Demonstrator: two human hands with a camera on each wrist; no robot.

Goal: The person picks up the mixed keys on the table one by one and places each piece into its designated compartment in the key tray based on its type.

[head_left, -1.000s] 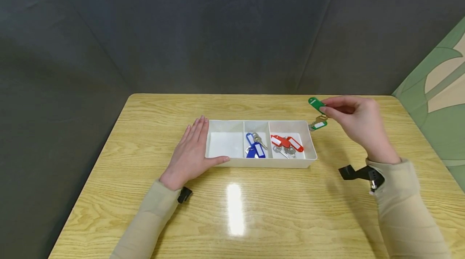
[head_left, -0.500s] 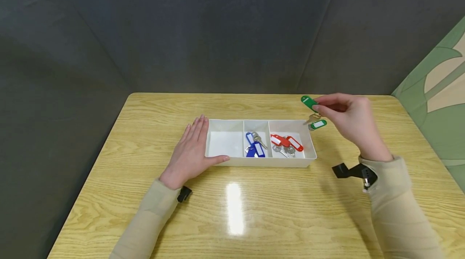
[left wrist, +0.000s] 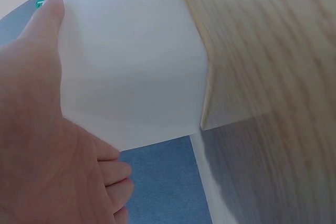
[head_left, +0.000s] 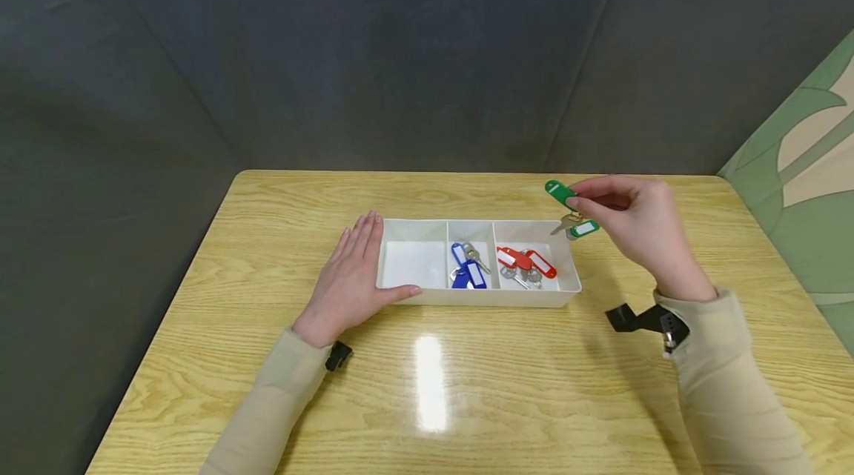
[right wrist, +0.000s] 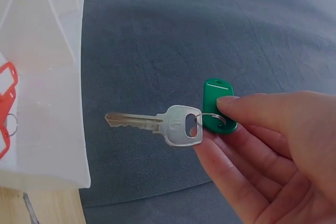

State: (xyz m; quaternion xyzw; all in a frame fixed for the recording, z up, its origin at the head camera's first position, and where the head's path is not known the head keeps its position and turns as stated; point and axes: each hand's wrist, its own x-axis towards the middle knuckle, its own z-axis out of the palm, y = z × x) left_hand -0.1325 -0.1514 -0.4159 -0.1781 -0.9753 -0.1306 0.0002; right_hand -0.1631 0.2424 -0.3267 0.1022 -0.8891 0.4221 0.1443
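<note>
My right hand (head_left: 637, 230) pinches a green key tag (right wrist: 211, 95) between thumb and fingers. A silver key (right wrist: 181, 125) hangs from it on a small ring, its blade pointing left. In the head view this key overlaps the back right corner of a white divided tray (head_left: 494, 299). My left hand (head_left: 347, 275) lies along the tray's left end with fingers straight and its thumb over the front rim. A second green key tag (head_left: 585, 229) rests on the table just outside the tray's right end, partly behind my right hand.
Keys with blue tags (head_left: 476, 275) lie in the tray's middle compartment, and keys with red tags (head_left: 541, 264) in the right one. The left compartment's white floor (head_left: 415, 264) is bare. A dark curtain (head_left: 400, 52) hangs behind the wooden table (head_left: 300, 193).
My right hand has moved left with the green-tagged key, bringing it over the tray's right back corner, then dipped slightly. The left hand and the tray have stayed put.
</note>
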